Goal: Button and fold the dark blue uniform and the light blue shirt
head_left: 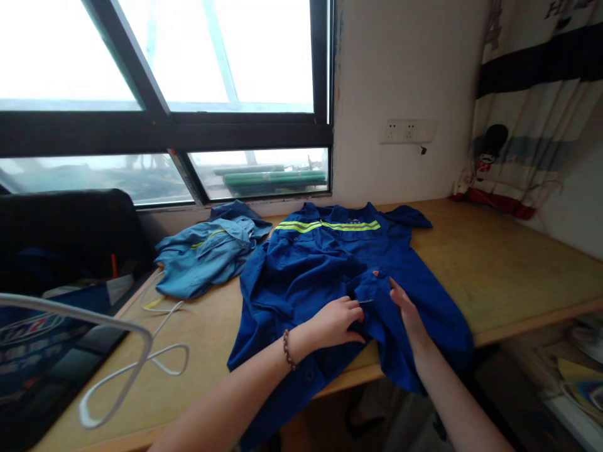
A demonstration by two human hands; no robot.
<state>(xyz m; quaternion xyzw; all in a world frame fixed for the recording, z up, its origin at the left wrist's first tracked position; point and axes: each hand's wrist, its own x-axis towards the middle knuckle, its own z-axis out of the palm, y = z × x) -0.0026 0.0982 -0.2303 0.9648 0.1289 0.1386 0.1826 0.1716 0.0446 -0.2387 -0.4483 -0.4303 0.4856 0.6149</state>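
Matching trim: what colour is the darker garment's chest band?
Band: yellow-green with grey centre; head view.

White daylight reached me through the dark-framed window (245,130), and I saw green, pole-like lengths (273,181) outside its lower pane. Right of the window, the pale wall (405,56) carried a socket plate (407,131); farther right hung a black-banded curtain (522,119). Below the window stretched a yellowish tabletop (513,263).

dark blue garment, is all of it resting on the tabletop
No, the dark blue garment spreads across the tabletop, but its lower parts hang over the front edge.
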